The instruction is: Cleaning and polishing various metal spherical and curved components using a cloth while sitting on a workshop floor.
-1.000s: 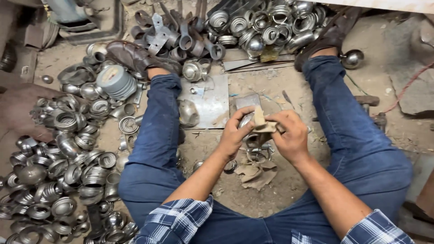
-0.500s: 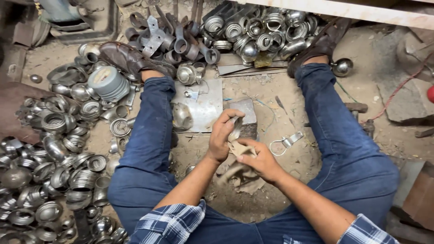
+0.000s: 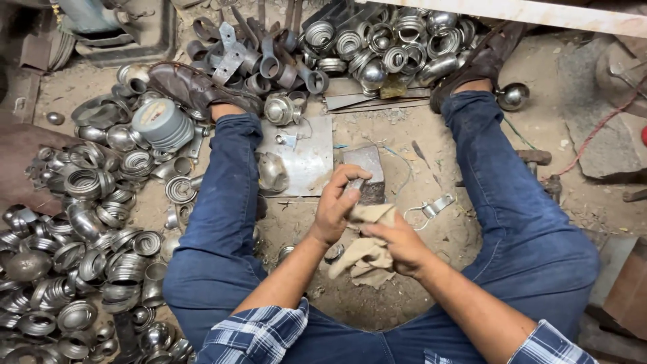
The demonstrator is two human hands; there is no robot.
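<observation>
1. The person sits on a dirt floor (image 3: 404, 296) with legs spread, in blue jeans and a plaid shirt, both hands working between the knees.
2. Left hand (image 3: 337, 205): fingers curled together around a small metal piece; the piece is almost wholly hidden by the fingers, so its shape cannot be told.
3. Right hand (image 3: 397, 241): fingers pinched shut on a tan cloth (image 3: 364, 253), which hangs loose below the hand and whose upper fold touches the left hand.
4. Both hands sit just in front of a grey metal block (image 3: 367, 172) standing on the ground; the left fingertips lie over its near edge.
5. A flat steel sheet (image 3: 306, 162) lies beside the block, by the left shin, with a shiny domed part (image 3: 271, 172) at its edge.
6. A bent metal clip (image 3: 435, 205) lies on the dirt near the right hand.
7. A large heap of ribbed metal rings (image 3: 81, 229) fills the ground outside the left leg; more rings (image 3: 391, 40) are piled beyond the feet.
</observation>
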